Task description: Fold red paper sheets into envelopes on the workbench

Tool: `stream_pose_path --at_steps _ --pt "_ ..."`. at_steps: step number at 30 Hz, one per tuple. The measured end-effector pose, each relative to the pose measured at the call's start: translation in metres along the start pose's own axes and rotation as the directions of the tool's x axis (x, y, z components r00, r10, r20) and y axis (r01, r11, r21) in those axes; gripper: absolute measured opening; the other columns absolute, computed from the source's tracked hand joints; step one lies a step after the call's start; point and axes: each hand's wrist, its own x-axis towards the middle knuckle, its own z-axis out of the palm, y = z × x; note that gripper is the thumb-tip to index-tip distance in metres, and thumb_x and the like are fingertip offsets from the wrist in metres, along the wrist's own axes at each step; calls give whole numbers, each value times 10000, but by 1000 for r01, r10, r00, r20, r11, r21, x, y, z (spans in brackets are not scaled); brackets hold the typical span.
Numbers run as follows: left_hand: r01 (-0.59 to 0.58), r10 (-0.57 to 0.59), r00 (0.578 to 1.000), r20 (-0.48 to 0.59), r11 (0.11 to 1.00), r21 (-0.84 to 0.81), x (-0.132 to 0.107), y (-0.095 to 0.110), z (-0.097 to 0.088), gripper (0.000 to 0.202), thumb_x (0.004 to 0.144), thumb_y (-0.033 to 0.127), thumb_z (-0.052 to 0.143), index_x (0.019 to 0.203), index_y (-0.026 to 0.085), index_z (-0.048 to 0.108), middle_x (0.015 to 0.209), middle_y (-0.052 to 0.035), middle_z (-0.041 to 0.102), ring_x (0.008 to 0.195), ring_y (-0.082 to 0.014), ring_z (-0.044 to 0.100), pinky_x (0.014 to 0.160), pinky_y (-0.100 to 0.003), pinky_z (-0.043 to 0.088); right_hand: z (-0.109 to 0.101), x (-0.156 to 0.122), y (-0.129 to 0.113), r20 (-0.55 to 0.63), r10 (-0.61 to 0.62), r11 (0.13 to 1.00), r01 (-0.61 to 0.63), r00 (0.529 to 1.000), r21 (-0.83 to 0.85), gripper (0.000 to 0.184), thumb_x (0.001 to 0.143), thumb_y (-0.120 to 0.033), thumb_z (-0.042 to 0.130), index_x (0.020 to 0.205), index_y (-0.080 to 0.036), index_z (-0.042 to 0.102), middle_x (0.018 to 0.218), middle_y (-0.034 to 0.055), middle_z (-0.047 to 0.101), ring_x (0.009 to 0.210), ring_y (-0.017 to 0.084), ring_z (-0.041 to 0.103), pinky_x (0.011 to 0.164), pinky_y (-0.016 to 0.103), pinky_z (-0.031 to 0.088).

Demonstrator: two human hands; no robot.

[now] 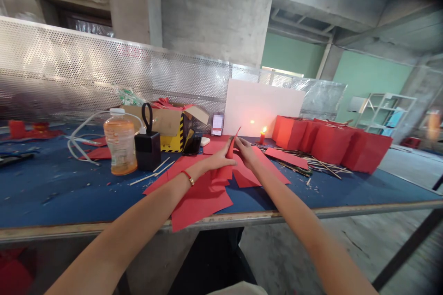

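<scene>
Tabletop's edge (263, 215) bears an overhanging sheet (200, 202) (left fingers (230, 162) grip red paper (230, 148)).

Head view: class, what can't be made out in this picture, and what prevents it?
All in the head view:
Phone screen: its text is blurred by pixelation.
Bottle label: its print is too small and blurred.
Yellow-and-black box: its lower contents are hidden by its walls.
Right hand: its fingertip contact with the raised red paper is too small to judge.
</scene>
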Motion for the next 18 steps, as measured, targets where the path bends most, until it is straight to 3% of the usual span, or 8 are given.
stream_pose_path --at_steps 5,9,12,16,18 --pt "42 -42 999 2 998 -41 2 -9 -2 964 641 284 757 1504 281 329 1420 -103 524 1195 -300 567 933 -382 510 -1 -1 1 62 37 999 -39 997 19 372 701 -559 747 870 -233 688 885 14 664 799 152 615 727 274 498" --pt "47 -59 995 -83 989 -138 8 -17 -4 795 692 318 736 1436 297 455 1506 -45 443 1402 -298 376 1099 -403 390 -2 0 3 57 48 998 -49 997 27 380 688 -552 758 880 -230 696 913 23 665 825 154 609 708 261 497" --pt "63 -96 989 -116 964 -258 13 -23 -5 727 732 312 679 1427 281 468 1554 -22 361 1447 -278 304 1151 -416 320 -2 0 2 33 50 999 -51 998 19 393 668 -562 764 841 -217 692 881 19 651 799 141 590 705 256 496" --pt "78 -140 981 -136 920 -384 16 -25 -3 558 757 293 661 1309 298 587 1459 -7 503 1388 -281 412 1115 -423 367 -2 -1 1 31 51 999 -50 998 -5 391 653 -553 775 819 -211 684 847 13 643 781 137 584 722 271 499" --pt "30 -124 968 -216 920 -391 15 -21 -2 419 750 298 684 1168 261 683 1343 -46 614 1299 -305 516 1043 -424 441 -2 -2 0 39 63 998 -63 997 -7 390 662 -551 770 836 -212 686 853 16 646 769 136 586 719 273 496"
